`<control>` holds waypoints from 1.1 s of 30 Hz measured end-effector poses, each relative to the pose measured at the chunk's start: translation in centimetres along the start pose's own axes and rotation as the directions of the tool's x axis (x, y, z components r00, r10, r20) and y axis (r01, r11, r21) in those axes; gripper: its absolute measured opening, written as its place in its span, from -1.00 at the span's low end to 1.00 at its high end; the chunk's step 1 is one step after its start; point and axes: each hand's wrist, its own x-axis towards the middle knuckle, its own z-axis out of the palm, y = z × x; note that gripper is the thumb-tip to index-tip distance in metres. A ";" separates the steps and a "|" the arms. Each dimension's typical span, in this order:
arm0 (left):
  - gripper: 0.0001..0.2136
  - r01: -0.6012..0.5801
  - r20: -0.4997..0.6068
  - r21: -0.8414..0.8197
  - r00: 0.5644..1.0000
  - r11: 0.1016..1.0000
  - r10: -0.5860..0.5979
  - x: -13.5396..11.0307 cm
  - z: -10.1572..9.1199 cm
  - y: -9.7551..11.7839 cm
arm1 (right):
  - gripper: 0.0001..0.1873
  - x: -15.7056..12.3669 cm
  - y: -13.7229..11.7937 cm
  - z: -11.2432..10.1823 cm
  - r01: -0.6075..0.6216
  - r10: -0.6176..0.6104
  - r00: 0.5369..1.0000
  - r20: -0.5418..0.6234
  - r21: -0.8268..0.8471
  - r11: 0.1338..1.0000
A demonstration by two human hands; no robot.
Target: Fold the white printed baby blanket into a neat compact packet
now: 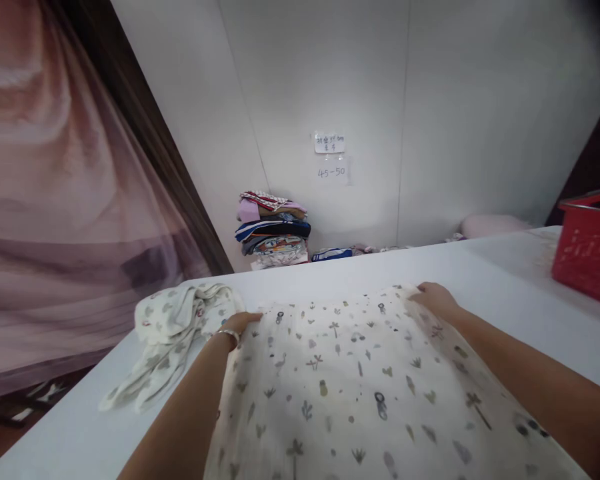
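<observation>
A white cloth (340,387) printed with small palm trees, pineapples and leaves is spread toward me over the white table. My left hand (243,325), with a bracelet at the wrist, grips its far left corner. At the far right corner, my right hand (436,300) is closed on the cloth's edge. The near end of the cloth runs out of view at the bottom. Left of my left hand lies a crumpled white garment (175,327) with grey and reddish prints.
A red plastic basket (587,250) stands on the table (495,287) at right. Folded clothes (273,230) are stacked beyond the far edge, against a grey wall bearing paper signs (331,157). A pink curtain (75,220) hangs at left.
</observation>
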 end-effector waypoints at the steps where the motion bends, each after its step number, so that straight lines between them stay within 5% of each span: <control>1: -0.73 -0.027 0.013 -0.021 1.000 0.999 0.027 0.1 -0.2 0.2 | -0.67 0.0 0.1 0.1 0.026 -0.026 1.000 -0.015 0.022 0.999; 5: -0.86 -0.195 -0.072 -0.019 0.978 0.981 0.194 -1.4 -0.5 0.5 | -0.68 -1.1 0.7 0.8 0.125 -0.115 0.990 -0.082 0.127 0.984; 7: -0.90 -0.346 -0.119 0.042 0.930 0.937 0.349 -3.4 0.1 0.2 | -0.61 -1.9 1.1 1.3 0.135 -0.118 0.988 -0.095 0.192 0.972; 8: -0.88 -0.453 -0.100 0.098 0.881 0.886 0.462 -4.7 0.6 -0.1 | -0.56 -2.3 1.2 1.4 0.133 -0.116 0.989 -0.092 0.221 0.966; 10: -0.81 -0.728 0.083 0.256 0.672 0.636 0.736 -7.2 1.7 -1.0 | -0.47 -3.1 1.3 1.6 0.134 -0.124 0.991 -0.053 0.266 0.955; 12: -0.66 -0.860 0.288 0.323 0.487 0.395 0.825 -9.3 2.5 -1.7 | -0.43 -3.7 1.1 1.6 0.136 -0.142 0.990 -0.004 0.297 0.945; 13: -0.56 -0.880 0.362 0.335 0.451 0.337 0.816 -10.0 2.8 -2.0 | -0.42 -3.9 1.0 1.6 0.133 -0.145 0.989 0.015 0.310 0.941; 16: -0.35 -0.878 0.499 0.384 0.457 0.284 0.737 -11.0 2.9 -2.0 | -0.40 -4.0 0.7 1.6 0.115 -0.117 0.993 -0.011 0.314 0.943; 19: -0.49 -0.873 0.573 0.429 0.462 0.233 0.677 -11.1 2.7 -1.0 | -0.38 -3.8 0.6 1.7 0.118 -0.113 0.993 -0.035 0.272 0.955; 24: -0.63 -0.890 0.698 0.448 0.410 0.089 0.588 -11.4 2.5 1.5 | -0.38 -3.6 0.7 1.8 0.034 -0.033 0.999 -0.012 0.169 0.985; 33: -0.82 -0.820 0.684 0.568 0.518 0.071 0.515 -9.7 -0.4 2.9 | -0.40 -2.9 1.8 2.5 0.080 -0.074 0.996 -0.047 0.144 0.986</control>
